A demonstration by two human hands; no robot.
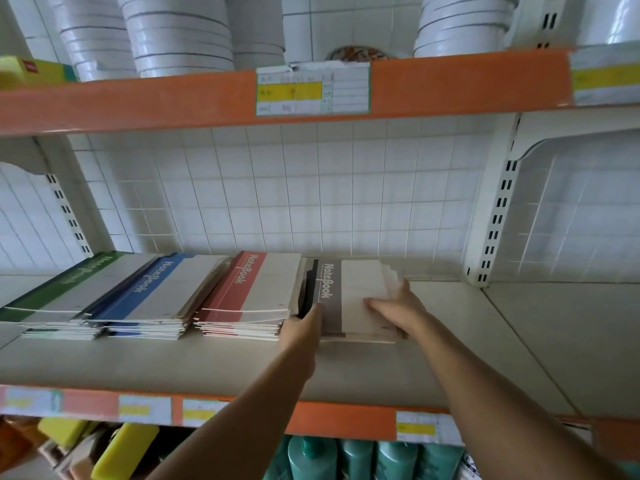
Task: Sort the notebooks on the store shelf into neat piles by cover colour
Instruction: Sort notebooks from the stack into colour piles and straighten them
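While both arms reach up from the bottom of the frame, the left hand (303, 325) sits at the left edge of the grey pile (349, 299), fingers laid straight along the pile's side and pressing against it rather than curling round anything. The right hand (398, 304) rests on top of the same pile at centre right, its fingers spread flat over the pale cover and its thumb at the far right corner; it presses down and grips nothing.

The grey pile lies at the centre of the shelf (207, 362), its far corners fanned unevenly. Just left of it, nearly touching, is the red pile (256, 289), then the blue pile (156, 292) and the green pile (65, 289) toward the left edge, each overlapping or abutting its neighbour. Right of the grey pile the shelf surface runs bare to the slotted upright (495, 216) at right. A broad bare strip of shelf lies between the piles and the orange front edge.

Each top cover reads "NoteBook" along its coloured band. A price tag (311, 90) with a yellow bar hangs on the upper orange rail; its writing is too blurred to read, as are the small tags along the lower rail. Stacked white tubs (180, 32) stand on the shelf above, and teal bottles (356, 459) below.
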